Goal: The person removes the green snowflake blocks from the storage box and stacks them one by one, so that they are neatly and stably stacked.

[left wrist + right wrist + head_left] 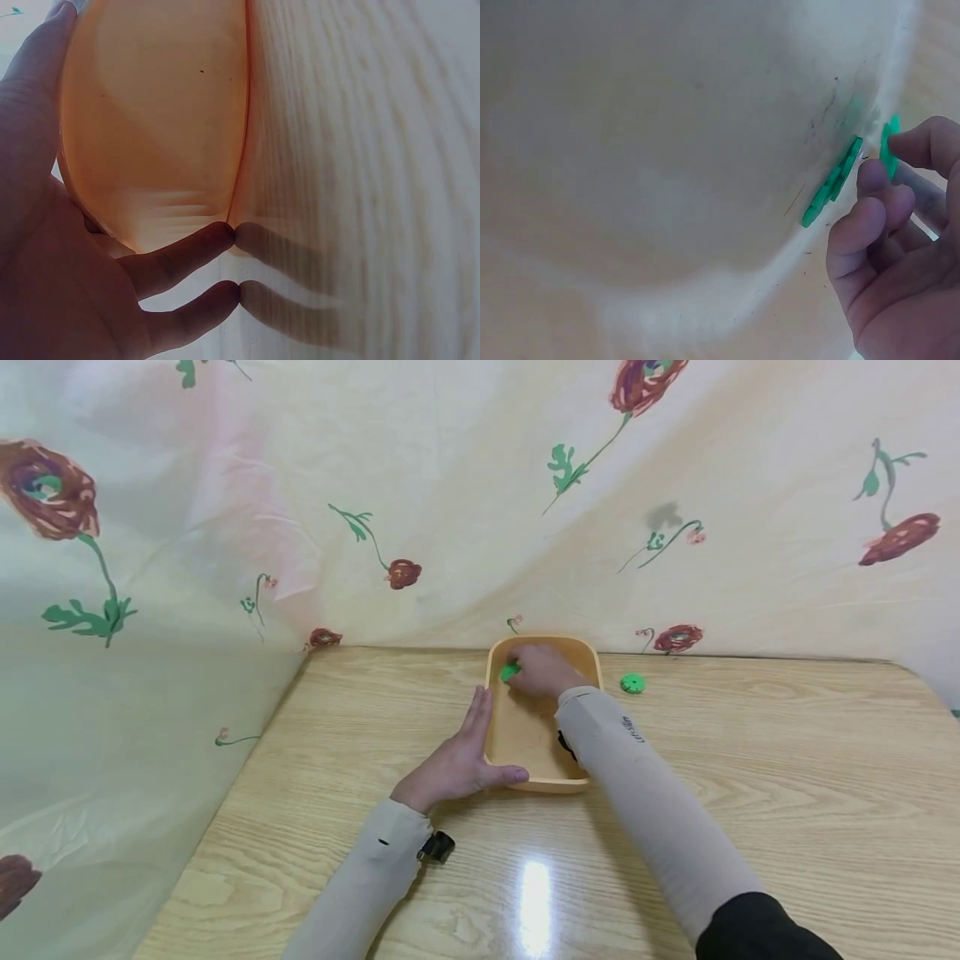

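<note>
An orange, round-cornered tray [551, 787] stands on the table near the back. My left hand [457, 764] rests at its near-left corner, straight fingers along the left outer wall and thumb over the front rim. In the left wrist view, two fingertips of that hand touch the tabletop. My right hand [546, 672] is inside the tray's far end. Between its thumb and finger it pinches a small green disc [889, 148], seen nearly edge-on in the right wrist view. Beside those fingers, more green discs [832, 184] lie overlapping on the tray floor.
To the right of the tray, a green notched disc [632, 683] lies on the wood-grain table [750, 743]. A flowered sheet [465, 510] hangs behind the table and along its left side. The right forearm crosses over the tray's right rim.
</note>
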Tool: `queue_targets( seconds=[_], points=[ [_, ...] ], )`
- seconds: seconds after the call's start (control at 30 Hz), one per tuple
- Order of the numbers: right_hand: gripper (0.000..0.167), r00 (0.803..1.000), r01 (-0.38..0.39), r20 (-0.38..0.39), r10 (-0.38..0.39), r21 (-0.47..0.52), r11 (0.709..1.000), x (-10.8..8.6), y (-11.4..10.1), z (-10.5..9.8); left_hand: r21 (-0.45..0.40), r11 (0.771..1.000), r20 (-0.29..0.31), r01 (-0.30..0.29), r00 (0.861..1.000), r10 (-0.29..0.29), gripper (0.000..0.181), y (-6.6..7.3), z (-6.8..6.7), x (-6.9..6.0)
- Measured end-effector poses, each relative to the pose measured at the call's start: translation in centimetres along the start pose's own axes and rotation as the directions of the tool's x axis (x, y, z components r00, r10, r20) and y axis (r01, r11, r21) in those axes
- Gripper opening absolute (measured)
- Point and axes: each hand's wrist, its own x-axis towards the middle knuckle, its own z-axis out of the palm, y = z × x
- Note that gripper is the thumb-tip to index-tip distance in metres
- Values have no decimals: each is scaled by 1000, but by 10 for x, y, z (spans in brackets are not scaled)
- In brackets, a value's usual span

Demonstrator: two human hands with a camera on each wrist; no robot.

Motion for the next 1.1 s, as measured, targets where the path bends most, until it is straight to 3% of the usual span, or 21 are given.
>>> queue_targets(
  seconds=[0.27,0.57,0.87,1.1],
  points=[
    [36,1000,5,-2,-5,-27,1000,2,1,0,-9,1000,1,8,1000,-8,128,1,0,2],
    [36,1000,0,4,0,17,1000,4,3,-2,-18,1000,-1,24,1000,-24,128,4,0,3],
    [22,999,-40,-7,41,74,996,9,4,-3,-22,999,2,36,999,-36,128,8,-2,4],
    [25,999,-46,-12,47,88,995,11,6,-4,-14,999,1,38,999,-38,128,10,-3,5]
  ],
)
